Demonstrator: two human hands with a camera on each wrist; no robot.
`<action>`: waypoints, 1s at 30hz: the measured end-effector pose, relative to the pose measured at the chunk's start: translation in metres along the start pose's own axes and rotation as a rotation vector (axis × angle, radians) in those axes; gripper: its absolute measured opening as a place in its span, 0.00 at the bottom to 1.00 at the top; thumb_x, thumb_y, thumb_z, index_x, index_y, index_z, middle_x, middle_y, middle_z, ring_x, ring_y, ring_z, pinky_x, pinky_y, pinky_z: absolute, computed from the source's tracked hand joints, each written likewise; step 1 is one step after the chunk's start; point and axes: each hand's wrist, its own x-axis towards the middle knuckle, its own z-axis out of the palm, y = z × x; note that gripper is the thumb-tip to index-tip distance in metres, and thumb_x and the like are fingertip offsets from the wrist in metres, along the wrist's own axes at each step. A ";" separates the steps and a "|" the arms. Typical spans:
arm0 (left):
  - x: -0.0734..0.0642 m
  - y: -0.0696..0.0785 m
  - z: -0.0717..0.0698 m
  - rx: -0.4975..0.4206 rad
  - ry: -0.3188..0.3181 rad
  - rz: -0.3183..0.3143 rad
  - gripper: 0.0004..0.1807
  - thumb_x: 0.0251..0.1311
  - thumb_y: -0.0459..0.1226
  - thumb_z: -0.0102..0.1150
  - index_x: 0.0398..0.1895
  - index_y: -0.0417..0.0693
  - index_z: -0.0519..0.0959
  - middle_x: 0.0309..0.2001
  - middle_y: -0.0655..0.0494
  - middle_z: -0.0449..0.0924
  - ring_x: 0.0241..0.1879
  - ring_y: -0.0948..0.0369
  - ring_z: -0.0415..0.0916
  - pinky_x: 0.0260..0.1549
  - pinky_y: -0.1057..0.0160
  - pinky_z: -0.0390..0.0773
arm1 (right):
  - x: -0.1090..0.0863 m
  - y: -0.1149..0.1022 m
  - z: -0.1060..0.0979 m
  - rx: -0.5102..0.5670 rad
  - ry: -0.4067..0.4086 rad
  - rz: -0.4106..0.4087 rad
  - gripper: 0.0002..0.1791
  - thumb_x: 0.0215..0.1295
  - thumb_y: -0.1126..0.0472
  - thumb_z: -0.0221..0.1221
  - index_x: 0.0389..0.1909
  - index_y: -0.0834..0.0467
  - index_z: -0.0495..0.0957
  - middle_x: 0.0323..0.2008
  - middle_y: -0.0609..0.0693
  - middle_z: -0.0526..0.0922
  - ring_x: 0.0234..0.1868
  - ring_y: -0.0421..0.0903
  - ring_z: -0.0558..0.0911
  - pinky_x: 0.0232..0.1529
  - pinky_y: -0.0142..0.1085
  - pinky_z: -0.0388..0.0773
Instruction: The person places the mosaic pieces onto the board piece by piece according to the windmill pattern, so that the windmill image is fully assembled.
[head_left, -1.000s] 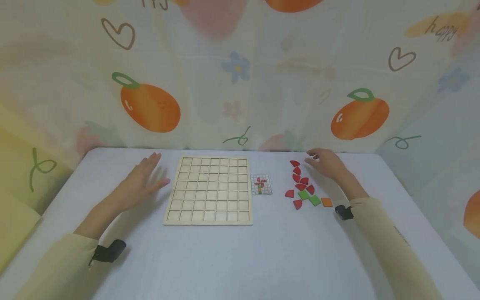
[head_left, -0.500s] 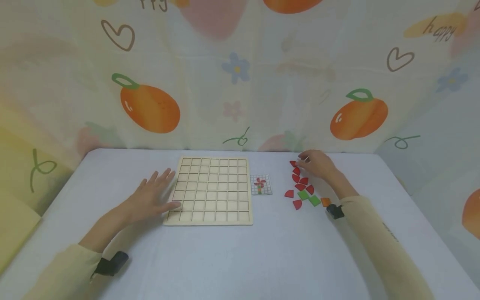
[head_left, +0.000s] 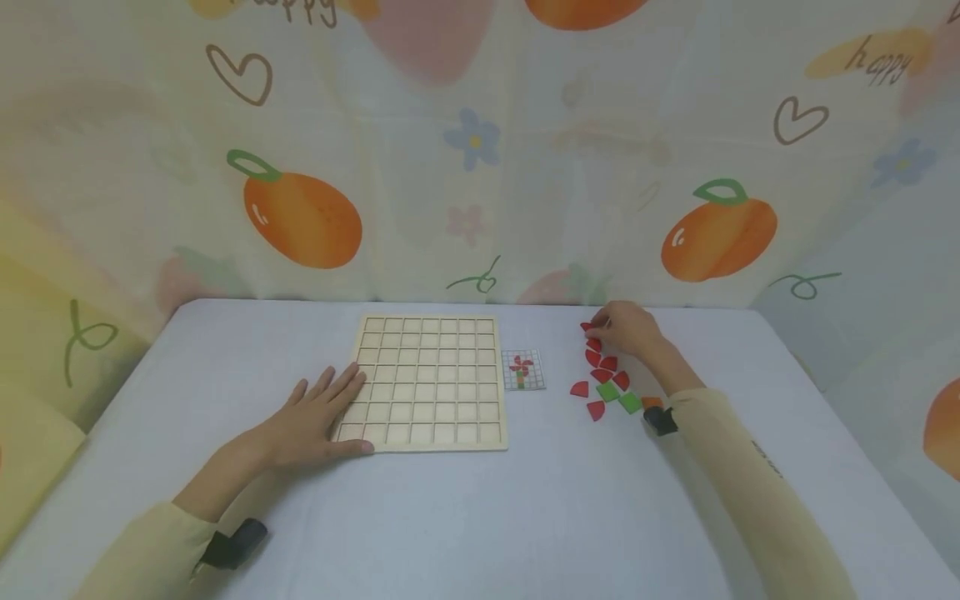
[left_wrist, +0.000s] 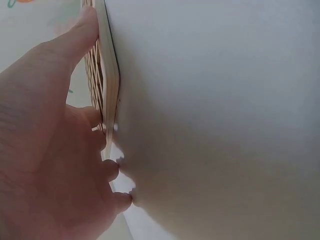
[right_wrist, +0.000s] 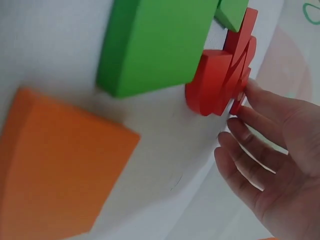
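My left hand (head_left: 311, 425) rests spread on the near-left corner of a pale wooden grid board (head_left: 427, 383). In the left wrist view, its thumb lies over the rim of the board (left_wrist: 111, 75) and the other fingertips reach down along the side. At the far end of a cluster of red pieces, my right hand (head_left: 628, 329) pinches a red quarter-circle tile (head_left: 586, 326) between thumb and forefinger. The right wrist view has the remaining fingers of the right hand (right_wrist: 295, 165) loosely bent beside the red tiles (right_wrist: 210, 82).
A small pattern card (head_left: 522, 370) with a red flower on a grid lies against the board's right side. Nearer than the right hand are several red quarter-circle tiles (head_left: 596, 410), two green squares (head_left: 607, 391) and an orange square (head_left: 651, 403). A patterned cloth (head_left: 420, 167) hangs behind the table.
My left hand has come down and rightward onto the board's near-left corner. My right hand has moved left to the farthest red tile and closed thumb and forefinger on it.
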 end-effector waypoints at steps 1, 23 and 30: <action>0.000 0.000 0.000 0.001 0.002 -0.002 0.58 0.55 0.65 0.59 0.76 0.35 0.50 0.77 0.38 0.44 0.73 0.33 0.37 0.65 0.29 0.38 | 0.000 -0.001 0.000 -0.002 0.000 0.002 0.19 0.65 0.58 0.64 0.51 0.65 0.81 0.43 0.59 0.84 0.43 0.54 0.79 0.43 0.43 0.80; -0.004 0.003 0.003 0.001 0.014 -0.036 0.59 0.54 0.67 0.57 0.76 0.37 0.49 0.77 0.40 0.43 0.74 0.36 0.38 0.66 0.30 0.36 | 0.008 -0.026 -0.004 0.128 -0.026 -0.121 0.11 0.64 0.66 0.64 0.46 0.64 0.83 0.42 0.57 0.84 0.42 0.52 0.80 0.43 0.40 0.81; -0.002 0.000 0.003 -0.018 0.012 -0.033 0.60 0.52 0.67 0.59 0.77 0.37 0.49 0.77 0.38 0.41 0.74 0.35 0.36 0.65 0.30 0.35 | 0.013 -0.040 -0.003 0.122 -0.004 -0.201 0.09 0.64 0.66 0.64 0.44 0.63 0.85 0.41 0.55 0.85 0.42 0.51 0.78 0.47 0.41 0.79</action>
